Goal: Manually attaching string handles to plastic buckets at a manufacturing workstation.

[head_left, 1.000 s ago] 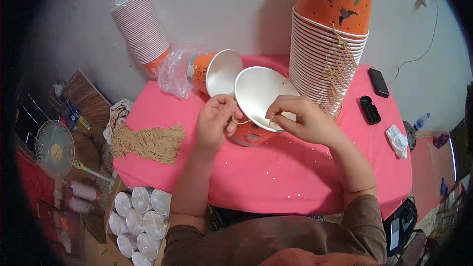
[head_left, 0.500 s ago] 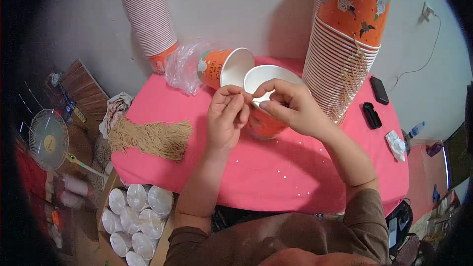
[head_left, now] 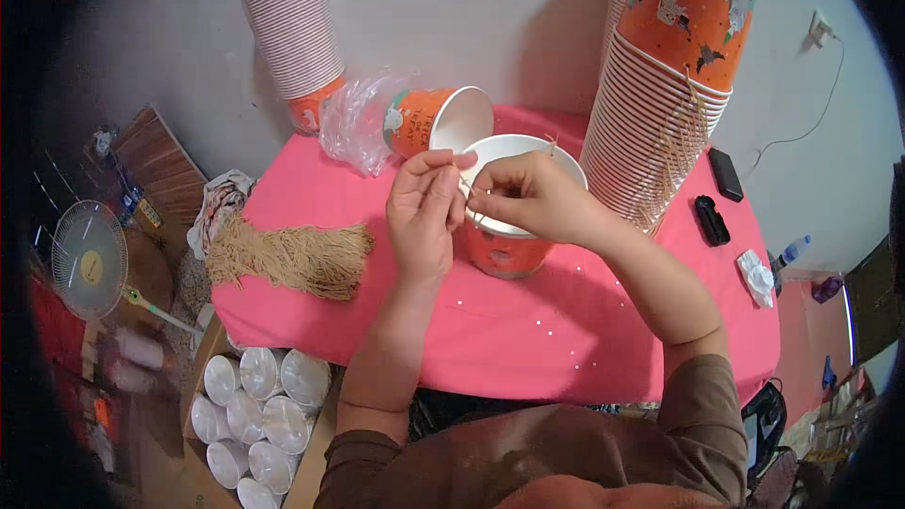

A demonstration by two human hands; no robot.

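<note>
An orange paper bucket (head_left: 509,256) with a white inside stands upright on the table under my hands. My left hand (head_left: 424,217) is closed at its left rim, thumb and fingers pinching a thin tan cord (head_left: 464,187). My right hand (head_left: 542,193) reaches over the bucket's opening, its fingertips pinched on the same cord close to the left ones. A cord end (head_left: 552,142) sticks up behind the right hand. A thick bundle of tan cords (head_left: 292,259) lies to the left. Another orange bucket (head_left: 413,123) rests on its side behind, opening toward the right.
A tall stack of buckets (head_left: 650,123), cords hanging at its side, rises at the right. Clear plastic wrap (head_left: 363,123) and a second stack (head_left: 297,38) stand back left. Dark cases (head_left: 712,220) and a crumpled tissue (head_left: 756,278) lie right. A box of wrapped cups (head_left: 259,415) is below left.
The right hand has moved slightly left and its fingers have drawn down and together. The cord between both hands now shows, and a cord end has appeared behind the right hand.
</note>
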